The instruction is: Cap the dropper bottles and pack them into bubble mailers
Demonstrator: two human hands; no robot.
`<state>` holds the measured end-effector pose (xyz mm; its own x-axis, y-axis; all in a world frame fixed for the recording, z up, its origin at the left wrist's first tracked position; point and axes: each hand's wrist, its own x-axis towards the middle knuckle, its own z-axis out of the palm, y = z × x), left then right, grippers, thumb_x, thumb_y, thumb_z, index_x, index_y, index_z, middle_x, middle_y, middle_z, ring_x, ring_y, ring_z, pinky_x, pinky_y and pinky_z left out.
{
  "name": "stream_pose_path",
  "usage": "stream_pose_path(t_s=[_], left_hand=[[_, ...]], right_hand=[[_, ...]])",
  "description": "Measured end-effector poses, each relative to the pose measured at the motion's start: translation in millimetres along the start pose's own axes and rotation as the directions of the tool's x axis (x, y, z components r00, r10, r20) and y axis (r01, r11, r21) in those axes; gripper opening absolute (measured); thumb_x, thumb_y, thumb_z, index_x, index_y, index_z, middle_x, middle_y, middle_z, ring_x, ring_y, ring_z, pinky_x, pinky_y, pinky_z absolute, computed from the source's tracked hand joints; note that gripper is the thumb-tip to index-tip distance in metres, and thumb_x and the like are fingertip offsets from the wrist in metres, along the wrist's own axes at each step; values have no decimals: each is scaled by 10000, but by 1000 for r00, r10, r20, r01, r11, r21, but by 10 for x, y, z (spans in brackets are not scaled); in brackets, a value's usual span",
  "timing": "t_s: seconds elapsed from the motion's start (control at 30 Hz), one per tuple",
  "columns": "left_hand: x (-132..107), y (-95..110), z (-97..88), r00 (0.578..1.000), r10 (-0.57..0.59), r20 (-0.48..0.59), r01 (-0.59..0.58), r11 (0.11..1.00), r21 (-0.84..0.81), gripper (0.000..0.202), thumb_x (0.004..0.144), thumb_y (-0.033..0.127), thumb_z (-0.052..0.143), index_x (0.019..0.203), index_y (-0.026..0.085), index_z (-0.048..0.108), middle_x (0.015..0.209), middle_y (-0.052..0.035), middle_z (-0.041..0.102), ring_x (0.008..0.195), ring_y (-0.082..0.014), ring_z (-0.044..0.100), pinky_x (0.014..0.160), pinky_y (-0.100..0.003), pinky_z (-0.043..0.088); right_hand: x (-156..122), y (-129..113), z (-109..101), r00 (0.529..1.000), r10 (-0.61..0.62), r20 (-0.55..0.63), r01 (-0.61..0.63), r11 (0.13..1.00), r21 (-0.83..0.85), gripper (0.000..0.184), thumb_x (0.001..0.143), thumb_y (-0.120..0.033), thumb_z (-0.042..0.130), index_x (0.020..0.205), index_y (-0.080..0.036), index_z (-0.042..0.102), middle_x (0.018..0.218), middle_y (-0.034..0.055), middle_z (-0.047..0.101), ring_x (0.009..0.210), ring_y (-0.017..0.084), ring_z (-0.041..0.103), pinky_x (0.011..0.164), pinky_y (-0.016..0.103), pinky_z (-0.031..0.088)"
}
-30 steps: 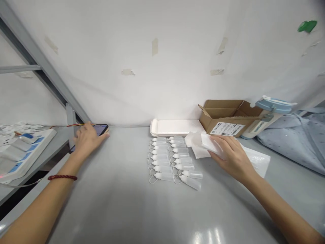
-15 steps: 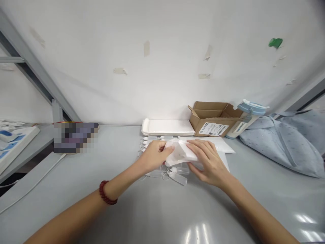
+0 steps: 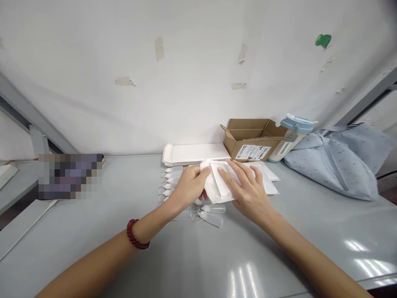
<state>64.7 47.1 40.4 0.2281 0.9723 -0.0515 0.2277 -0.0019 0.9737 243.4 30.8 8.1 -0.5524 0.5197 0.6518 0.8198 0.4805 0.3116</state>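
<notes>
A white padded envelope (image 3: 214,184) is held above the table between both hands, its flap end folded over toward the right. My left hand (image 3: 190,188), with a red bead bracelet on the wrist, pinches the envelope's left end, thumb on top. My right hand (image 3: 249,186) grips its right part, fingers lying across the flap. Below and to the left are several small clear squeeze bottles (image 3: 212,218) with white tethered caps, partly hidden by the hands. More white envelopes (image 3: 269,187) lie on the table behind my right hand.
A stack of white padded envelopes (image 3: 198,153) lies against the wall beside an open cardboard box (image 3: 252,145). A blue-lidded tumbler (image 3: 288,138) and a light blue fabric bag (image 3: 335,165) are at the right. A pixelated object (image 3: 70,176) with a white cable sits at the left.
The envelope's mouth was gaping; now its flap lies folded flat under my right fingers. The camera view has shifted slightly to the right.
</notes>
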Motion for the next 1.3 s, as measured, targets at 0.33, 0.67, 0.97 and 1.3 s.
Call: stream_pose_path(t_s=[0.33,0.67,0.97,1.3], left_hand=[[-74,-148,25,796,605,23,-524,670,525,167,875,178,421,920,164,582,1019,-98,615,984,-229,562,759,-350,516],[-92,-119,175,773,604,196,-537,456,710,268,846,28,376,1006,142,559,1094,-124,614,1075,-248,550,848,-386,495],[443,30,176,993,116,37,-121,898,423,177,853,181,519,711,127,608,666,-39,660,662,-174,650,606,-271,515],[761,-9,243,943,-278,184,194,906,377,315,890,306,540,1166,155,533,1149,-83,576,952,-204,600,793,-405,519]], right_hand=[[-25,63,17,983,6,-183,-5,1000,6,325,777,28,447,1015,-155,573,895,65,690,809,162,617,915,443,326],[38,80,-81,974,-21,-225,29,999,36,200,852,-14,444,879,-165,573,790,-15,697,768,111,636,997,441,226],[47,238,-92,972,232,-27,-232,973,5,382,830,-271,603,1180,-160,495,1224,165,553,1113,282,490,947,469,269],[-24,346,80,835,194,514,-223,975,-5,405,852,-126,526,1238,-247,515,1313,182,455,1188,326,419,872,495,360]])
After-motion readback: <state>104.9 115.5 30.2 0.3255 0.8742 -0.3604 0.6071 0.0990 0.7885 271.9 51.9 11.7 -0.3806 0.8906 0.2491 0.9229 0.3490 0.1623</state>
